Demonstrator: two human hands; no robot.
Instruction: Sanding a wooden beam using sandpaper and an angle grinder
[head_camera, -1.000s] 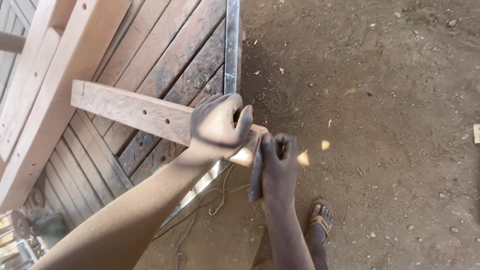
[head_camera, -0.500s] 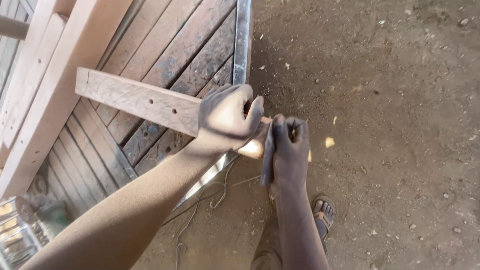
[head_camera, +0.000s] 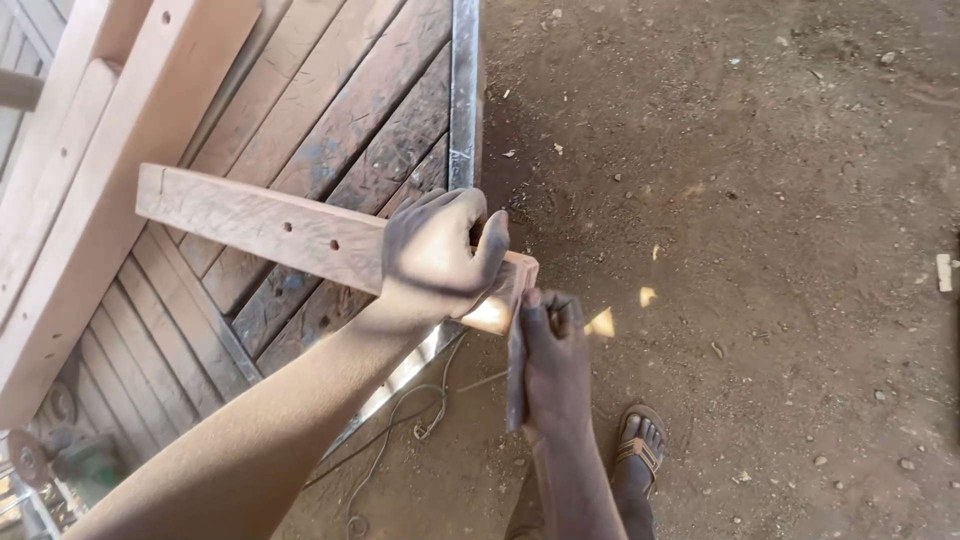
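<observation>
A long wooden bar (head_camera: 255, 225) with small drilled holes lies across a slatted wooden table top and sticks out over its metal edge (head_camera: 463, 100). My left hand (head_camera: 435, 250) grips the bar near its overhanging end. My right hand (head_camera: 555, 360) is closed around a flat dark tool (head_camera: 515, 375), held upright against the cut end of the bar (head_camera: 505, 300). The tool's tip is hidden where it meets the wood.
A thick pale beam (head_camera: 110, 180) lies along the table's left side. The dirt floor (head_camera: 760, 200) at right carries wood chips. A loose wire (head_camera: 400, 440) trails under the table edge. My sandalled foot (head_camera: 640, 445) stands below my right hand.
The view has shifted slightly. My right hand with the tool has slid a little down along the bar's end. My left hand keeps its grip on the bar.
</observation>
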